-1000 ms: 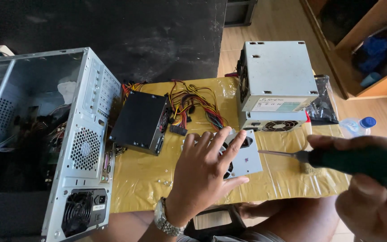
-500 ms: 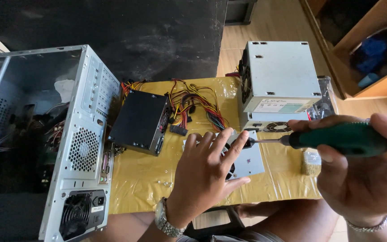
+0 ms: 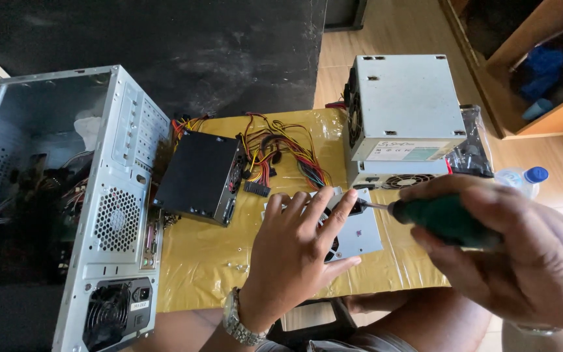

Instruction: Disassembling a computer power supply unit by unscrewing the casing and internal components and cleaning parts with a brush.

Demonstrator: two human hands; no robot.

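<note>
My left hand (image 3: 298,251) lies flat, fingers spread, on a grey power supply unit (image 3: 360,231) on the yellow-covered table (image 3: 197,257). My right hand (image 3: 516,254) grips a green-handled screwdriver (image 3: 447,220). Its metal tip touches the unit's top near my left fingertips. A black power supply (image 3: 200,175) with a bundle of coloured wires (image 3: 281,156) sits to the left of the hands.
An open grey computer case (image 3: 109,215) stands at the table's left. Two stacked grey power supplies (image 3: 405,107) sit at the back right, with a plastic bag (image 3: 474,153) beside them. A blue-capped bottle (image 3: 522,179) stands on the floor. Small screws (image 3: 236,266) lie on the table.
My right hand has moved left and closer with the screwdriver, bringing its tip onto the grey unit. My left hand has stayed on the unit.
</note>
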